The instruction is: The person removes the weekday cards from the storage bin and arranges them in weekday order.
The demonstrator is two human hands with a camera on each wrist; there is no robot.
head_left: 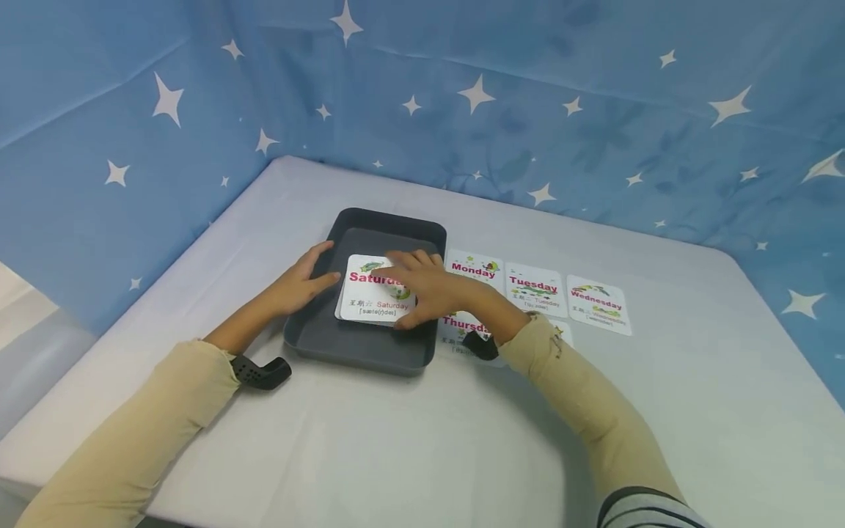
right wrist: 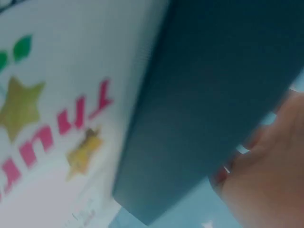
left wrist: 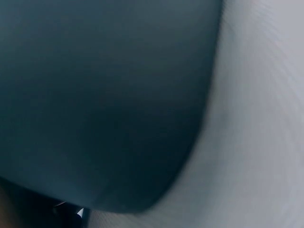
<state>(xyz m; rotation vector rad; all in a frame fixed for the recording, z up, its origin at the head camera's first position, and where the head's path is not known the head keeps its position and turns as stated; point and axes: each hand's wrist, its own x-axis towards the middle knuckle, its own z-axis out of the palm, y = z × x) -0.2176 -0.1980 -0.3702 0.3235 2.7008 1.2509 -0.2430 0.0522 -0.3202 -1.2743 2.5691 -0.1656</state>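
Observation:
A dark grey rectangular tray (head_left: pixel 370 359) lies on the white table with a small stack of square cards in it, topped by a Saturday card (head_left: pixel 366 293). My right hand (head_left: pixel 429 290) is over that card's right part, fingers spread across it and the thumb at its lower right corner. At the tray's left side, my left hand (head_left: pixel 297 284) has its fingers along the rim and its thumb pointing inward. The tray's dark wall (left wrist: pixel 104 95) fills much of the left wrist view. In the right wrist view, the right hand (right wrist: pixel 270 166) shows beyond the tray wall (right wrist: pixel 199 109).
Right of the tray, a Monday card (head_left: pixel 473 268), a Tuesday card (head_left: pixel 535 287) and a Wednesday card (head_left: pixel 599 304) form a row. Below them lies a Thursday card (head_left: pixel 455 334), beside another card (head_left: pixel 562 330) mostly hidden by the right forearm. A blue star-patterned curtain (head_left: pixel 422 66) hangs behind the table.

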